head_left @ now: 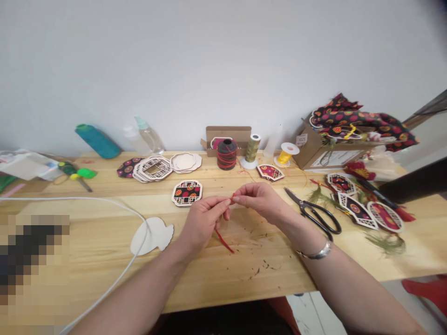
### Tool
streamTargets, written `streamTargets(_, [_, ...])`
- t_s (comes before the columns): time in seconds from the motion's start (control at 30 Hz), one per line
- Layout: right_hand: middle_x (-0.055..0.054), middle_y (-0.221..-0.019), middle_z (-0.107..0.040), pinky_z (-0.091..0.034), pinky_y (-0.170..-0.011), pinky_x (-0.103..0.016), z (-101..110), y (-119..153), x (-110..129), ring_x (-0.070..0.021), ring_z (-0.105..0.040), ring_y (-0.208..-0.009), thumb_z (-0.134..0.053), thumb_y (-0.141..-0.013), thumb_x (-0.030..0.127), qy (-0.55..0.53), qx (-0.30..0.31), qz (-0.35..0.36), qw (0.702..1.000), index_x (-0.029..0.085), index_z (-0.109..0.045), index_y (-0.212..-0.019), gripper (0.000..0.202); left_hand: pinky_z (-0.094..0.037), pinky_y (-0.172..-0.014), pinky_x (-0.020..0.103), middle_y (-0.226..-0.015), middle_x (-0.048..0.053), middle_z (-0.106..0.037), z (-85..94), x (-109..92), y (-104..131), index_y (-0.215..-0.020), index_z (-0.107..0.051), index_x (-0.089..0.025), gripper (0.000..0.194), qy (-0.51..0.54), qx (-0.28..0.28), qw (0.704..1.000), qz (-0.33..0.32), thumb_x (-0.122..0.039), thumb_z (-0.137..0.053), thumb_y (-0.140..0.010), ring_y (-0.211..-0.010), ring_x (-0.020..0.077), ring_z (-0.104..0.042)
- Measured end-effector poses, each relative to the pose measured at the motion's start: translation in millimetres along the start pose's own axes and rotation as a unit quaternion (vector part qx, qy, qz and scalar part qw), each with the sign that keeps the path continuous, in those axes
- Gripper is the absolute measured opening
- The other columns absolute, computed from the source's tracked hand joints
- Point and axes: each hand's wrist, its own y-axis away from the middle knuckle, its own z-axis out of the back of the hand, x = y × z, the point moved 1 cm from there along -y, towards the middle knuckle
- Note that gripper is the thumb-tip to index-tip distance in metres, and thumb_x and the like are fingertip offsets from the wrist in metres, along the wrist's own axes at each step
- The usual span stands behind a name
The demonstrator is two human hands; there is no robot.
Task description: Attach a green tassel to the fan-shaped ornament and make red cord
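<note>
Above the middle of the wooden table, my left hand (207,218) and my right hand (256,197) meet fingertip to fingertip. Both pinch a red cord (224,242), whose loose end hangs down below my left hand. The small part between the fingertips is mostly hidden, so I cannot tell if it is knotted. Just left of my hands lies a framed ornament (187,193) with dark patterned fabric. Black-handled scissors (314,211) rest beside my right wrist, blades apart. A plain pale wooden cutout (150,236) lies near my left forearm.
Thread spools (226,154) stand along the back, with a cardboard box (326,151) of fabric at right. Finished-looking ornaments (358,211) with tassels lie below it. A white cable (139,249) crosses the left side. Wooden frames (153,168) and bottles (148,135) are at back left.
</note>
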Motion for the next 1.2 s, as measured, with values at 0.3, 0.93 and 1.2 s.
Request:
streamTargets(0.3, [-0.001,-0.066,-0.065,-0.038,-0.062,-0.026,0.3,-0.3,-1.0,-0.0106,-0.052,-0.062,-0.069,-0.067,0.034,-0.002,0.0,0.007,1.0,0.015,-0.067,-0.07,0.02,-0.022,-0.037,0.019,-0.053,-0.002,-0.055,0.0,-0.2,-0.6,-0.077,-0.072,-0.016,0.02,0.02,-0.011,1.0,0.007,-0.034,-0.067,-0.071,-0.042,0.0055,-0.036])
streamTargets(0.93, [0.0,-0.065,-0.063,-0.037,-0.061,-0.026,0.9,0.2,-1.1,-0.0106,-0.051,-0.061,-0.068,-0.067,0.034,0.004,-0.004,0.004,1.0,0.015,-0.067,-0.07,0.02,-0.024,-0.038,0.016,-0.054,-0.002,-0.055,1.0,0.3,-1.1,-0.076,-0.072,-0.015,0.017,0.022,-0.012,1.0,-0.001,-0.031,-0.066,-0.074,-0.043,0.0041,-0.037])
streamTargets(1.2, [-0.001,-0.068,-0.064,-0.036,-0.06,-0.026,1.3,0.0,-3.1,-0.0102,-0.051,-0.061,-0.067,-0.069,0.034,0.014,0.002,0.004,1.0,0.013,-0.067,-0.073,0.021,-0.024,-0.038,0.016,-0.053,-0.002,-0.056,0.9,0.7,-2.4,-0.075,-0.071,-0.015,0.015,0.023,-0.016,1.0,-0.004,-0.029,-0.066,-0.075,-0.043,0.0038,-0.037])
